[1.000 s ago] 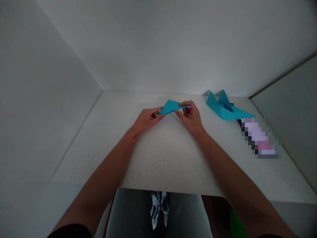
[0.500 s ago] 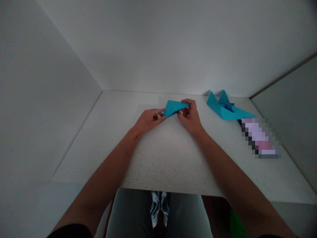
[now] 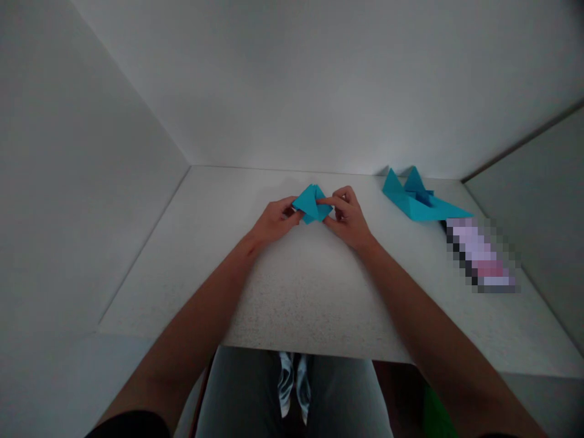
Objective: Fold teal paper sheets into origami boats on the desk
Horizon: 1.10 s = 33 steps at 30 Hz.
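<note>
Between my two hands, just above or on the table, is a folded blue paper [image 3: 310, 205], now roughly diamond-shaped with a crease or slit down its upper middle. My left hand [image 3: 277, 220] pinches its left corner between thumb and fingers. On the other side, my right hand [image 3: 349, 220] grips the right corner, with the index finger lying across the paper's face and the thumb at its lower edge. The paper's underside is hidden from me.
A folded blue paper boat [image 3: 417, 204] with two pointed peaks stands at the back right. Its tip reaches over the far end of a pixelated phone-like object [image 3: 479, 252]. Walls border the white table [image 3: 301, 298] behind and at the sides.
The folded paper has gone from a long, slanted triangular shape to a compact diamond. My right index finger has moved left onto its face. The boat and the pixelated object stay put.
</note>
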Motion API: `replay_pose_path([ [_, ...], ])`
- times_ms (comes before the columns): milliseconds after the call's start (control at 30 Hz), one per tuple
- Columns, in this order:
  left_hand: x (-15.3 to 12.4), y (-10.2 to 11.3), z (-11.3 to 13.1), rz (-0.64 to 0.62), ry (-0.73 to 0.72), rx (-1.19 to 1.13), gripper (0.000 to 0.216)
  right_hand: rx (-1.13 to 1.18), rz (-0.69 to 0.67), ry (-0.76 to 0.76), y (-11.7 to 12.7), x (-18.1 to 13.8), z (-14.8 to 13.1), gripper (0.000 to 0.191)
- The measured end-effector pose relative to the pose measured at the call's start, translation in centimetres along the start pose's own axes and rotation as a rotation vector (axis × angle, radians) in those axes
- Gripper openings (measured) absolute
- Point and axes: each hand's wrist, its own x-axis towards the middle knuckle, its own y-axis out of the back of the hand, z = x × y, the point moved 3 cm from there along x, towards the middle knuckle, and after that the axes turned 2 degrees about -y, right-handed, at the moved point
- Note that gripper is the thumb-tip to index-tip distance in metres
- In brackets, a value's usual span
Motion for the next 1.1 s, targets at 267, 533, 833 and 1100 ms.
replay_pose_path([
  [267,0.7,0.6,-0.5,0.148,0.002,-0.374,0.039,0.176,0.060,-0.125,0.0,0.1,0.3,0.032],
  [533,0.3,0.4,-0.5,0.107,0.059,-0.271,0.032,0.311,0.030,-0.304,-0.7,0.1,1.1,0.044],
  [833,0.0,-0.1,0.2,-0.018,0.020,-0.188,0.054,0.126,-0.072,-0.194,-0.6,0.3,0.1,0.044],
  [1100,0.3,0.5,1.3,0.111,-0.094,-0.046,0.053,0.107,-0.055,-0.106,-0.3,0.7,-0.9,0.047],
])
